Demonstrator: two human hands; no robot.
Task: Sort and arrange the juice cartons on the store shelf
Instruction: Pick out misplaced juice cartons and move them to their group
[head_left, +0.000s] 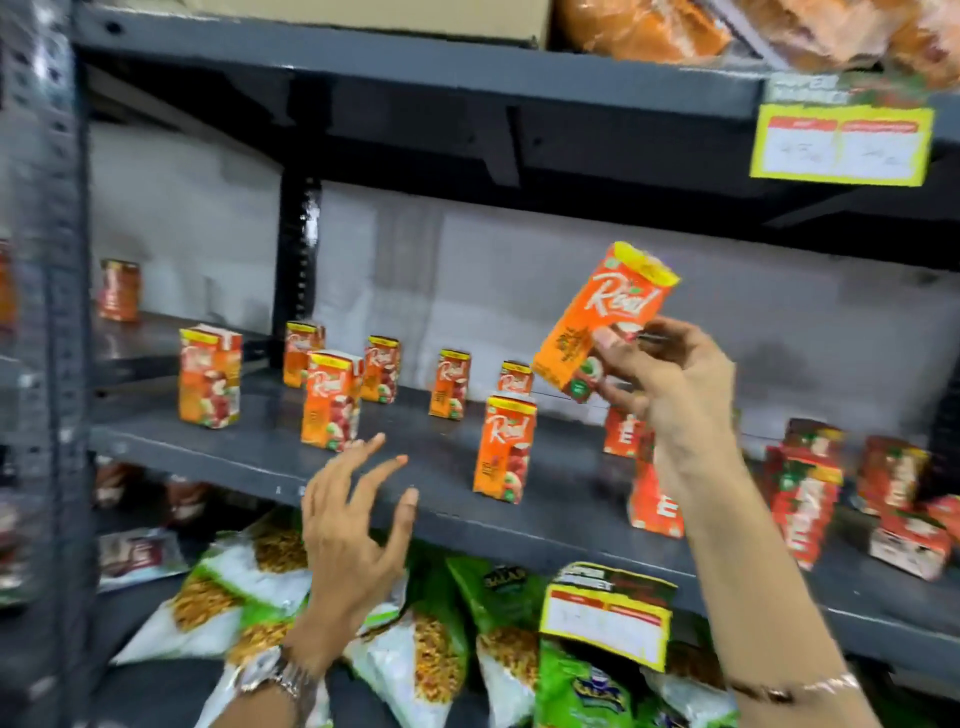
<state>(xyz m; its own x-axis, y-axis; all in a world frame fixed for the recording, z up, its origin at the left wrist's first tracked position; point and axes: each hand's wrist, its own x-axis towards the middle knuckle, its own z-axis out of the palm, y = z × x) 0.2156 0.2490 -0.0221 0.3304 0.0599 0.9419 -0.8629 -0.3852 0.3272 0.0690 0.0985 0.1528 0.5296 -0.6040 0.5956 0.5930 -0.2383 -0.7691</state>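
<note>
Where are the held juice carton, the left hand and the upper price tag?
held juice carton (605, 312), head view, on its orange front face
left hand (345, 540), head view, back of the hand
upper price tag (841, 145), head view, its white middle

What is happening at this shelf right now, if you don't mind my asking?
A person is sorting juice cartons on the grey shelf. The right hand holds one orange carton tilted above the shelf. The left hand is open and empty near the shelf's front edge. Other orange cartons stand scattered; red cartons cluster at right.
</note>
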